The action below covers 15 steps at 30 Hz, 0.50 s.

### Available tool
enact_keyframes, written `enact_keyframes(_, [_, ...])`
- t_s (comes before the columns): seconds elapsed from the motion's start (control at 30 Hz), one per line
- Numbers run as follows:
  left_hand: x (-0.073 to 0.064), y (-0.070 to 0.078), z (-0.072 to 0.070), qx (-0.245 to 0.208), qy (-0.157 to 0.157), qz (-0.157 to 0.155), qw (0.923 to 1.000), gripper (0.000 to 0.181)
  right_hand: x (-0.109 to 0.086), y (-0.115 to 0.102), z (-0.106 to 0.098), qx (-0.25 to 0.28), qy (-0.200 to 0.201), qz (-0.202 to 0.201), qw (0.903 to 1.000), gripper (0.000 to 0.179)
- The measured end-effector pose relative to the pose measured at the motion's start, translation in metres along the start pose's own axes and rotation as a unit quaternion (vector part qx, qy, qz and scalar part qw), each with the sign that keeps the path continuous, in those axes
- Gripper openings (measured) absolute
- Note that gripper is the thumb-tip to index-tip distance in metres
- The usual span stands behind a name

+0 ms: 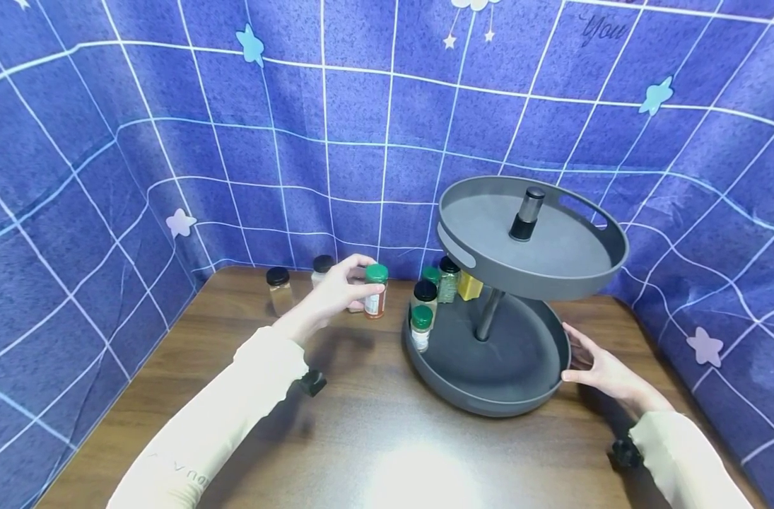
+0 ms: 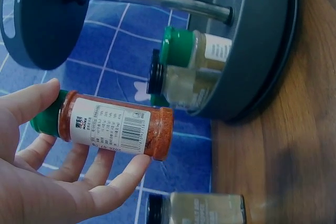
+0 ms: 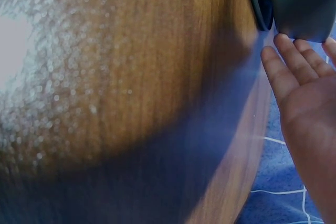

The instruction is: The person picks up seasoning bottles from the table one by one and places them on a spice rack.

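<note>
My left hand [image 1: 336, 291] grips a spice jar [image 1: 375, 300] with a green cap and red-orange contents, lifted above the table. In the left wrist view the jar [image 2: 118, 124] lies across my fingers, thumb on the cap, its white barcode label facing the camera. My right hand [image 1: 606, 371] rests its extended fingertips against the right side of a dark grey two-tier turntable rack [image 1: 488, 406]. In the right wrist view those fingers [image 3: 299, 64] meet the rack's wall. On the lower tier's left side stand several jars, among them a green-capped jar [image 1: 421, 331] and a black-capped jar [image 1: 449, 283].
A yellow container [image 1: 469, 286] sits at the lower tier's back. Left of the rack, a black-capped jar [image 1: 280, 290] and a white-filled jar [image 1: 321, 268] stand on the wooden table [image 1: 336, 438]. The upper tier [image 1: 488, 212] overhangs the lower one. A blue grid-patterned cloth [image 1: 297, 170] hangs behind.
</note>
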<state>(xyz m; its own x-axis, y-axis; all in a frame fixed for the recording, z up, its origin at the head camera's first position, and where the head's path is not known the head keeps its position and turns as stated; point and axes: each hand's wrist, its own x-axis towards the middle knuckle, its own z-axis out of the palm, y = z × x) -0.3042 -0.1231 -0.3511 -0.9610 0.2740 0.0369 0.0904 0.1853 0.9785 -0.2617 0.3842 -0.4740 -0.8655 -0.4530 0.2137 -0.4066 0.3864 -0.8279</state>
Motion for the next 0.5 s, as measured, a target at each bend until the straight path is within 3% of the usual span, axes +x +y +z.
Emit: enact_keyframes(0.5, [0.001,0.012,0.037,0.003,-0.043,0.039,0.9983,0.039,0.000,-0.001,0.000,-0.001,0.003,-0.005,1.0000,0.087])
